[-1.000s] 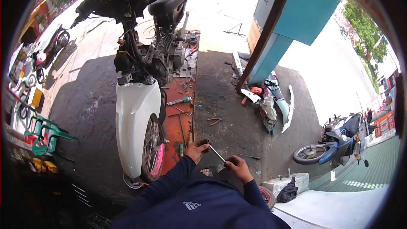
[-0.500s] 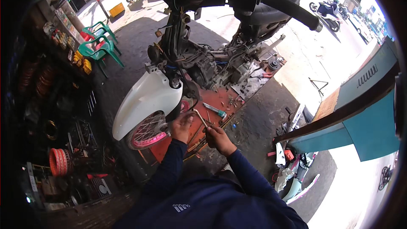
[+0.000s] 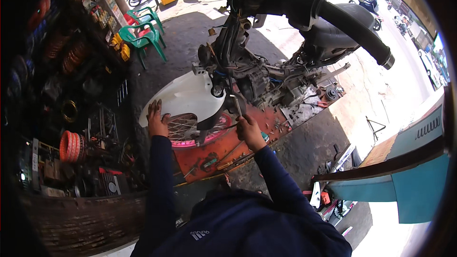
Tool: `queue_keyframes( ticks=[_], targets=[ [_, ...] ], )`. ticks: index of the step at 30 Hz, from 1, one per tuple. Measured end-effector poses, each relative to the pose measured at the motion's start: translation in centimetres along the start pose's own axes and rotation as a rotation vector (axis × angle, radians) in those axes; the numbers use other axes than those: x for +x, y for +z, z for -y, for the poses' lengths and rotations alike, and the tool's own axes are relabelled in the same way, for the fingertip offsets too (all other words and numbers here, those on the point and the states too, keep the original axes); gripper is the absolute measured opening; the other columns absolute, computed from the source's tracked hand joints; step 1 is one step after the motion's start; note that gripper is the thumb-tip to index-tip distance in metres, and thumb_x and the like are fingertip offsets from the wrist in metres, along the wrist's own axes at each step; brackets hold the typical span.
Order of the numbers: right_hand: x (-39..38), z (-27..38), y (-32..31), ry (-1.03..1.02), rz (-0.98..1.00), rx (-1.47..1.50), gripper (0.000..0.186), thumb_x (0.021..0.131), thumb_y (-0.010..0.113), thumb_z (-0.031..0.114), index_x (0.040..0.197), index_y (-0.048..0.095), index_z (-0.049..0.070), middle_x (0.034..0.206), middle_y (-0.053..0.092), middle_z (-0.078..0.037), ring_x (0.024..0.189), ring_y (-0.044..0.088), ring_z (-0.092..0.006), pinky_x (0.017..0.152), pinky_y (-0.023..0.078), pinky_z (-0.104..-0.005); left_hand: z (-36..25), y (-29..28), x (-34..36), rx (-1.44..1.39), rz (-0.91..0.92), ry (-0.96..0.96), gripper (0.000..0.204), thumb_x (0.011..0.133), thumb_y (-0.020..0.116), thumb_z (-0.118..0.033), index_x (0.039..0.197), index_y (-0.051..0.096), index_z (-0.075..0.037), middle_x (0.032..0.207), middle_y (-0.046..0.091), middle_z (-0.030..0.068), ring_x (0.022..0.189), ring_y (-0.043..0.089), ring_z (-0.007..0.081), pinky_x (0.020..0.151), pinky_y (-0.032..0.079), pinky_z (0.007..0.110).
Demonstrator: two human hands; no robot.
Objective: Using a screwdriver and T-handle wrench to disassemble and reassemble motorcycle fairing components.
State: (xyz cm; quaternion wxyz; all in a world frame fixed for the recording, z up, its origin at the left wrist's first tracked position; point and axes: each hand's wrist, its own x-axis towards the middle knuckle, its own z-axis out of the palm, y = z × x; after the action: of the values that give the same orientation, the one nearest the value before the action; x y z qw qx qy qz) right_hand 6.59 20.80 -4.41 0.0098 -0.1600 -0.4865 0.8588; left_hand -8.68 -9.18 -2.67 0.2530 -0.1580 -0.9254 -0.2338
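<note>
A partly stripped motorbike stands before me, its white front fender [image 3: 183,96] over a spoked wheel with a pink rim [image 3: 220,124]. My left hand [image 3: 158,120] rests on the fender's front left part, fingers spread and stretched out. My right hand [image 3: 249,132] is closed around a slim metal wrench with a bent end [image 3: 237,104]. That wrench points up and away, its far end near the bike's fork behind the fender. Whether it touches a bolt, I cannot tell. The fingertips of my right hand are partly hidden.
Under the bike lies a reddish work platform [image 3: 195,154] with loose small parts and tools. Dark shelving with an orange wheel rim [image 3: 70,146] fills the left side. Green plastic chairs [image 3: 143,38] stand at the back left. A teal panel [image 3: 419,176] juts in from the right.
My left hand has moved left from beside the wrench onto the fender. My right hand has brought the wrench farther away, towards the fork. The view has shifted, so the bike appears farther right.
</note>
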Motion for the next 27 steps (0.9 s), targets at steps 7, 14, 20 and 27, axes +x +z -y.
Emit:
queue_keyframes(
  ticks=[7, 14, 20, 27],
  targets=[
    [-0.3, 0.3, 4.0, -0.056, -0.052, -0.149, 0.017, 0.096, 0.043, 0.021, 0.093, 0.049, 0.005, 0.062, 0.042, 0.001, 0.046, 0.040, -0.0083, 0.038, 0.029, -0.0232, 3.5, 1.4, 6.0, -0.229, 0.167, 0.054, 0.067, 0.068, 0.072, 0.001, 0.130, 0.049, -0.013, 0.132, 0.048, 0.0124, 0.125, 0.041, 0.0315, 0.102, 0.038, 0.040],
    [-1.0, 2.8, 7.2, 0.101, -0.024, -0.099, 0.015, 0.093, 0.045, 0.017, 0.092, 0.050, 0.003, 0.062, 0.045, -0.001, 0.047, 0.043, -0.0109, 0.040, 0.033, -0.0247, 1.5, 0.6, 8.0, -0.117, 0.133, 0.205, 0.062, 0.069, 0.072, -0.002, 0.127, 0.051, -0.009, 0.127, 0.050, 0.0175, 0.120, 0.045, 0.0321, 0.101, 0.038, 0.040],
    [0.3, 5.4, 5.7, 0.320, 0.099, 0.122, 0.016, 0.093, 0.044, 0.016, 0.094, 0.053, 0.003, 0.068, 0.050, -0.002, 0.048, 0.042, -0.0094, 0.041, 0.033, -0.0249, -10.4, 2.9, -1.9, -1.258, 0.515, -0.244, 0.020, 0.087, 0.062, -0.017, 0.101, 0.061, -0.004, 0.085, 0.064, 0.0054, 0.073, 0.064, 0.0195, 0.064, 0.051, 0.029],
    [0.9, 7.9, 5.6, 0.512, 0.077, 0.179, 0.021, 0.095, 0.042, 0.019, 0.086, 0.053, 0.003, 0.060, 0.044, 0.004, 0.043, 0.037, -0.0021, 0.035, 0.027, -0.0166, -14.9, 10.3, -2.7, -2.245, 0.904, -0.961, 0.031, 0.090, 0.056, -0.035, 0.101, 0.060, -0.006, 0.086, 0.065, 0.0099, 0.077, 0.064, 0.0285, 0.070, 0.051, 0.047]
  ],
)
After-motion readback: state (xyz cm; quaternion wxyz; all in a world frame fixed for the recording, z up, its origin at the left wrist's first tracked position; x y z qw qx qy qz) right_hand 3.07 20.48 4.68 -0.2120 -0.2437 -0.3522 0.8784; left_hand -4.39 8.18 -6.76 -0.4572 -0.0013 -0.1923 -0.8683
